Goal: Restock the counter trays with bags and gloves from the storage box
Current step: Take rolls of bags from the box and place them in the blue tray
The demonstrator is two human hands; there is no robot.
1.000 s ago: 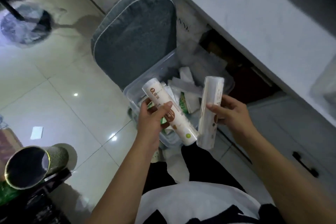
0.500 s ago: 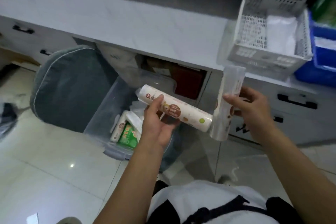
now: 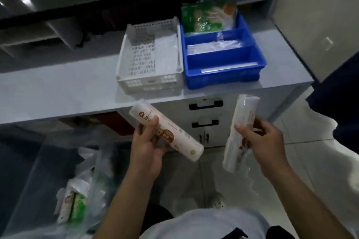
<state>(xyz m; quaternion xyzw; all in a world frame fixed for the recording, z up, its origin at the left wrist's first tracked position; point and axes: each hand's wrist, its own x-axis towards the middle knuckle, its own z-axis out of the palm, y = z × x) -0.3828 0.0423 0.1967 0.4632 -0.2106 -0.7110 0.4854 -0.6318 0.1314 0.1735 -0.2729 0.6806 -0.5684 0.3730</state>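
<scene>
My left hand (image 3: 148,147) grips a white bag roll with a brown label (image 3: 175,135), lying slanted below the counter edge. My right hand (image 3: 262,141) holds a second white bag roll (image 3: 241,122) nearly upright, to the right of the first. On the counter (image 3: 58,91) stand a white perforated tray (image 3: 150,81) with a clear sheet inside and a blue divided tray (image 3: 223,75) holding green packets (image 3: 206,17) and clear bags. The clear storage box (image 3: 35,178) sits on the floor at lower left with white and green packs (image 3: 74,203) in it.
Drawers with black handles (image 3: 206,104) sit under the counter, behind the rolls. Grey shelf compartments (image 3: 38,33) run along the back of the counter. A light cabinet (image 3: 320,15) stands at the right. Pale floor tiles (image 3: 310,153) lie to the right of my arms.
The view has swung from the storage box on the floor up to the counter trays. Both rolls stay in my hands and now hang in front of the drawers.
</scene>
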